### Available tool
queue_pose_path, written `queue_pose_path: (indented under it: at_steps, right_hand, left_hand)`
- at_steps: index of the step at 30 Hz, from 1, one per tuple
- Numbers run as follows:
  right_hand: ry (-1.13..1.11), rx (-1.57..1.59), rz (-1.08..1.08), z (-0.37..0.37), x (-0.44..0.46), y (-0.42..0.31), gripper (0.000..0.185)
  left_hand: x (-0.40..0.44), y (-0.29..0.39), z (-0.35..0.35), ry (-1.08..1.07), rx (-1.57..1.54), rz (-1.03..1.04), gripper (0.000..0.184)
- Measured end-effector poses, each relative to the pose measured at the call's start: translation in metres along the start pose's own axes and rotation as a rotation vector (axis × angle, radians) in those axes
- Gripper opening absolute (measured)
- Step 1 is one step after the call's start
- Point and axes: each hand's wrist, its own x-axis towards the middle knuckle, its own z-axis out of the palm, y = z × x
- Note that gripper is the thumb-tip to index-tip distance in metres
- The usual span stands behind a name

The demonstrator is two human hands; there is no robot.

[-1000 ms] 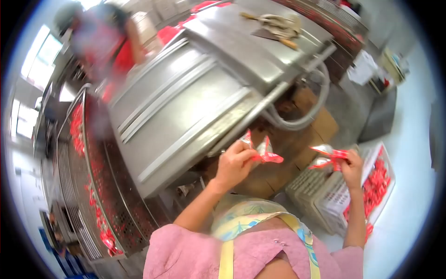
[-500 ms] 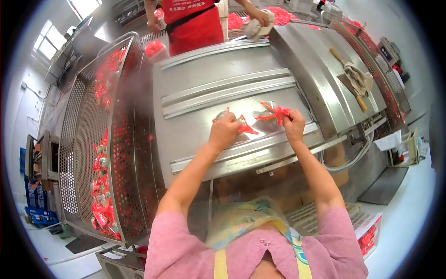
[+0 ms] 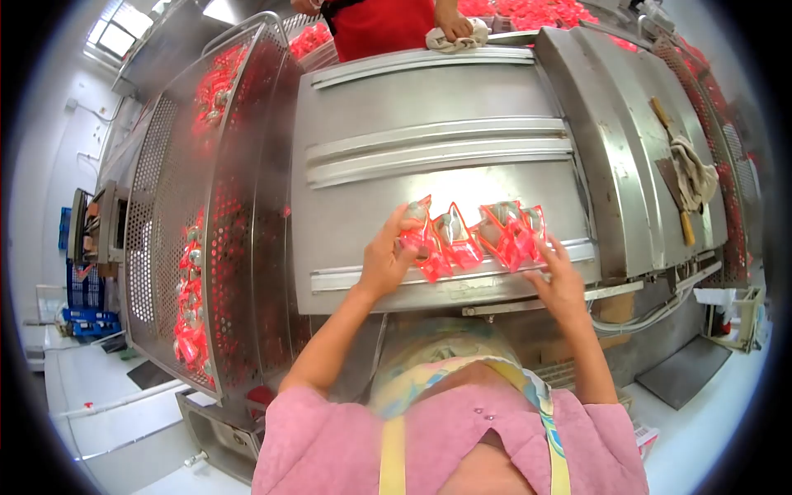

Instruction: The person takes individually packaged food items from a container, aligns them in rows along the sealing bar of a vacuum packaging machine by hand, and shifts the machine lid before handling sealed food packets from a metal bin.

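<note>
Several red-and-clear packets point(image 3: 455, 238) lie side by side on the steel table point(image 3: 396, 202), close to its front rail. My left hand point(image 3: 388, 257) is at the left end of the row, fingers apart, its fingertips touching the leftmost packet point(image 3: 422, 241). At the right end, my right hand point(image 3: 559, 280) has its thumb and fingers spread beside the rightmost packet point(image 3: 535, 224). Neither hand is closed round a packet.
Across the table a co-worker in a red apron point(image 3: 384, 29) has a hand on a cloth point(image 3: 456, 36). A perforated metal bin point(image 3: 221, 223) with red packets stands left. On the steel cover point(image 3: 615, 157) at right lie a wooden-handled tool point(image 3: 686, 228) and a cloth point(image 3: 695, 175).
The view has turned from the crate at the right to the table. The packets that both hands held now lie on the tabletop, and the fingers have opened. The co-worker's cloth is down on the table's far edge.
</note>
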Motion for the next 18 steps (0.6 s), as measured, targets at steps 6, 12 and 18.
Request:
queue_pose_path:
  at_steps: [6,12,18]
  right_hand:
    - [-0.105,0.540,-0.010,0.011,0.034,-0.031,0.028]
    - [-0.481,0.198,0.175,0.098,0.105,-0.095,0.050]
    - [-0.603,0.525,0.651,0.110,0.136,-0.092,0.055]
  left_hand:
    - [-0.002,0.000,0.004,0.144,-0.196,-0.096,0.040]
    - [0.000,-0.041,-0.004,0.340,-0.384,-0.307,0.032]
    - [0.032,-0.043,-0.027,-0.261,-0.786,-1.143,0.037]
